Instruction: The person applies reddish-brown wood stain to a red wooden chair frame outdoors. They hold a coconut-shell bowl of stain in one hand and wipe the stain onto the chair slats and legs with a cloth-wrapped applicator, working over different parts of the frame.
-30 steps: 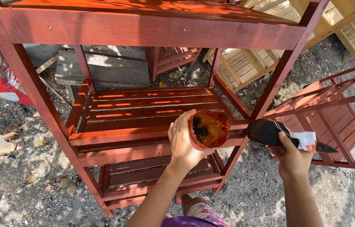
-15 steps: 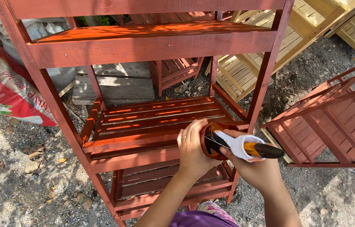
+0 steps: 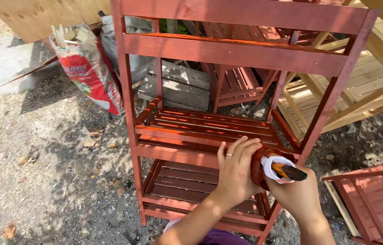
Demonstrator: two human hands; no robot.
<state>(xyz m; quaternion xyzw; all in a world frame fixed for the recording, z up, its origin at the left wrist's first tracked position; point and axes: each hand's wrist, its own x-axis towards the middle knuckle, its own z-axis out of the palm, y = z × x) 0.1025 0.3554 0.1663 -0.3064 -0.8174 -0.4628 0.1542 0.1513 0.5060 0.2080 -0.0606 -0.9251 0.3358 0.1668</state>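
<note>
Two hands (image 3: 241, 170), one paint cup (image 3: 261, 165), one brush (image 3: 286, 171), one red shelf rack (image 3: 241, 54), one sack (image 3: 87, 68)

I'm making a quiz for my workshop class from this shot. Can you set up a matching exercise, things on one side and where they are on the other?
Things:
1. left hand
2. right hand
3. red sack
4. unpainted wooden frame

Places:
A. right of the red shelf unit
B. wrapped round the paint pot
C. left of the shelf unit, on the ground
D. holding the cloth-wrapped brush handle

Pairs: 1-B, 2-D, 3-C, 4-A
</note>
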